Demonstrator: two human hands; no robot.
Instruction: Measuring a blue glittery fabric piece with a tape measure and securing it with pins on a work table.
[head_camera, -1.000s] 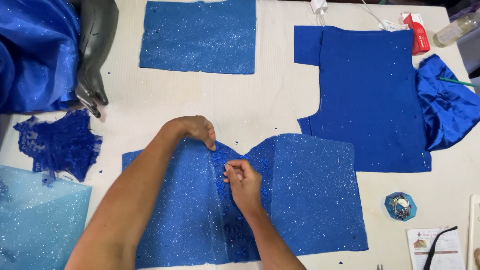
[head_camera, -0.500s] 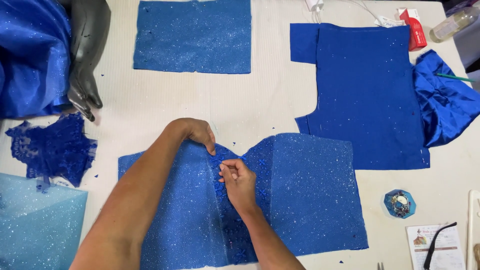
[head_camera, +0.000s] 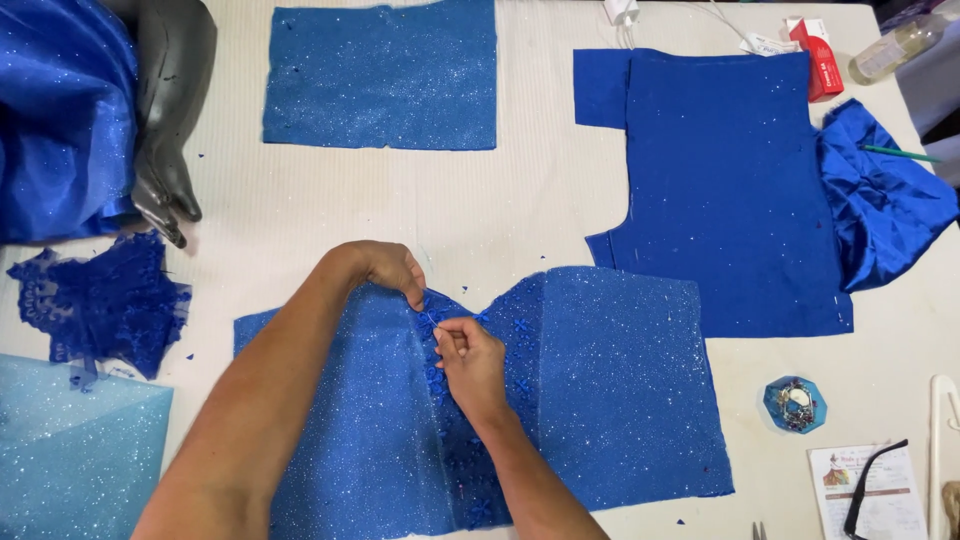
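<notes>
Fingers of the left hand are curled and press down on the upper edge of the glittery blue bodice piece at its centre notch; fingers of the right hand are pinched closed on something small just below, though what they pinch is too small to tell. The two hands are almost touching. The bodice piece lies flat on the near centre of the white desk, with a strip of darker blue lace running down its middle under the right hand.

At far left, a heap of shiny blue satin lies beside a grey mannequin hand. Nearer, a scrap of blue lace sits above a pale blue glitter sheet at the near left corner. A rectangular glitter panel lies at far centre, well apart from the bodice piece. To the right, a plain blue cut panel just overlaps the bodice piece's upper right corner. Bunched blue satin touches that panel's right edge. A small round pin holder and black glasses on a printed card lie near right.
</notes>
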